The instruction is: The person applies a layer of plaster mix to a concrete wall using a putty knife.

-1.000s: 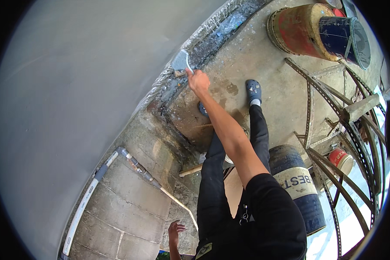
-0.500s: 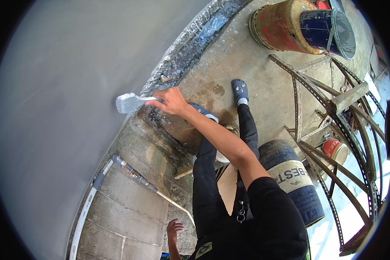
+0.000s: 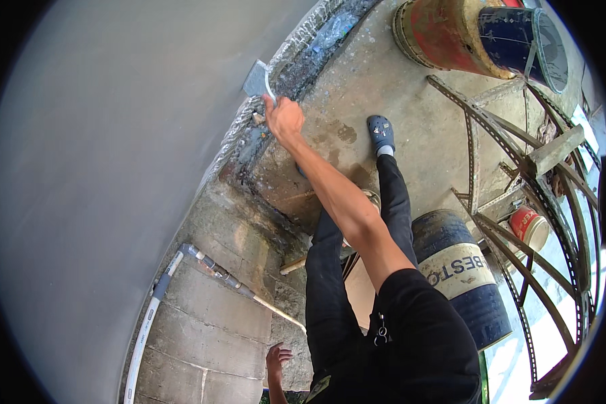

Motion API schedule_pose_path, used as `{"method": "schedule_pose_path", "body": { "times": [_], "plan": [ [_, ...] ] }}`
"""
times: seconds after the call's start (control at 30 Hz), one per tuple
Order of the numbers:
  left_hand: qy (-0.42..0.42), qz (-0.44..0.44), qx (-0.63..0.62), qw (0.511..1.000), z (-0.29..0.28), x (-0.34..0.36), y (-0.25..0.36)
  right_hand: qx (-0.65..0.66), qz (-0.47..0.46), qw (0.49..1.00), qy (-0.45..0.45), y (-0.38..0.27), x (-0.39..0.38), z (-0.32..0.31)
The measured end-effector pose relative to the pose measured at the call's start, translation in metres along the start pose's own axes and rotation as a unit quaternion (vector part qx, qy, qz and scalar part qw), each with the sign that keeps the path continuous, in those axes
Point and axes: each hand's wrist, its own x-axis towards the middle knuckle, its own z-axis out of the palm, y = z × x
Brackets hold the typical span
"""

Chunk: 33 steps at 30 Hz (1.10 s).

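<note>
My right hand (image 3: 286,120) is closed around the handle of a small trowel (image 3: 256,79), whose flat grey blade and pale curved neck show beyond my thumb. The blade lies at the lower edge of a smooth grey wall (image 3: 114,168), just over the rough ledge (image 3: 293,50) at its foot. I cannot tell whether the blade touches the wall. Low in the view, my left hand (image 3: 276,360) hangs with its fingers apart and nothing in them, beside the grey block surface (image 3: 209,316).
A jointed pipe (image 3: 148,316) runs along the blocks at lower left. On the right stand a blue drum with a white band (image 3: 461,269), a rusty metal frame (image 3: 512,141), a red-and-white bucket (image 3: 528,225) and a large drum (image 3: 444,34) touching a dark blue bucket (image 3: 515,40).
My right hand has carried the trowel up and to the right along the wall's lower edge, and the blade has turned. My left hand stays low, with little change.
</note>
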Motion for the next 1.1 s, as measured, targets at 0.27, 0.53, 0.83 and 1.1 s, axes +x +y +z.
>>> {"method": "schedule_pose_path", "body": {
  "times": [0.27,0.53,0.83,1.1],
  "plan": [
    [-0.018,0.001,-0.01,1.0,0.012,0.001,0.031,0.109,-0.28,0.943,-0.146,-0.016,-0.049,-0.092],
    [0.023,0.019,-0.018,0.999,0.026,-0.018,0.036,0.018,-0.152,0.979,-0.133,0.024,0.067,-0.069],
    [0.015,-0.015,0.003,1.0,0.059,-0.043,0.014,0.006,-0.06,0.998,-0.022,-0.013,0.057,-0.082],
    [0.018,-0.035,-0.042,0.998,0.068,-0.055,0.008,0.051,-0.345,0.91,-0.226,-0.029,-0.016,-0.123]
  ]
}}
